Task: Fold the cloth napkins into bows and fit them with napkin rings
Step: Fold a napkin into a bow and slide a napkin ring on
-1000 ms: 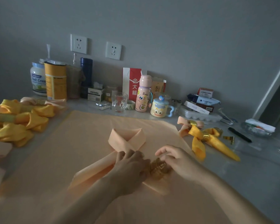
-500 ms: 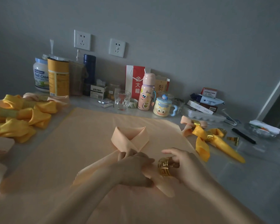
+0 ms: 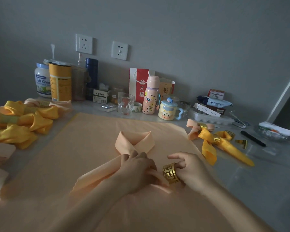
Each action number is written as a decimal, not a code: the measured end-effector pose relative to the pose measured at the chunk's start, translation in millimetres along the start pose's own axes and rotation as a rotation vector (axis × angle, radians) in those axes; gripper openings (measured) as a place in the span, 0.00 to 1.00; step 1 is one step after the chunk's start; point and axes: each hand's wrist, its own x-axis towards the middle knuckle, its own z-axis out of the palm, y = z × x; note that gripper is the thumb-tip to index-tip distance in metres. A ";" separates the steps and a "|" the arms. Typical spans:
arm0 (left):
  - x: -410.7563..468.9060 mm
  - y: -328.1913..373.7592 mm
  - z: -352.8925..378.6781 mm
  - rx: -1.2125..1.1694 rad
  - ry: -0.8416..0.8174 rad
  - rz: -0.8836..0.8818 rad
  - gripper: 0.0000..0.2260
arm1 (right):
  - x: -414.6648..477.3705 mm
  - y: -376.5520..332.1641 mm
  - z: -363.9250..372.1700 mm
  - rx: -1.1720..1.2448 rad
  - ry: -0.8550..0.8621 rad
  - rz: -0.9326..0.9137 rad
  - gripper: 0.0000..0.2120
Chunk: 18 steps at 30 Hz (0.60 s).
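gold ring [image 3: 171, 173] is up off the cloth [image 3: 74, 156] now, right hand [image 3: 189, 171] fingers clamped round it at the tail tip of the napkin [image 3: 134, 139], 6 o'clock on the surface [image 3: 241, 181], left hand [image 3: 137, 169] fingers pinching the crossing, so threading's basically starting

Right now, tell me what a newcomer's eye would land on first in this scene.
The shiny gold napkin ring stands out most, pinched in the right hand at centre front. Beside it, the left hand holds the crossed peach napkin, whose loop points toward the wall. Next come the bright yellow bows heaped at the table's left edge.
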 end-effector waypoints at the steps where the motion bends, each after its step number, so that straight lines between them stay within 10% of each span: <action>1: -0.4 -0.3 2.5 0.005 0.039 -0.005 0.15 | 0.1 -0.2 2.1 0.000 -0.005 -0.007 0.18; 18: -3.4 7.5 6.3 -0.309 0.157 -0.122 0.10 | -0.8 -15.3 6.4 -0.056 -0.107 -0.056 0.21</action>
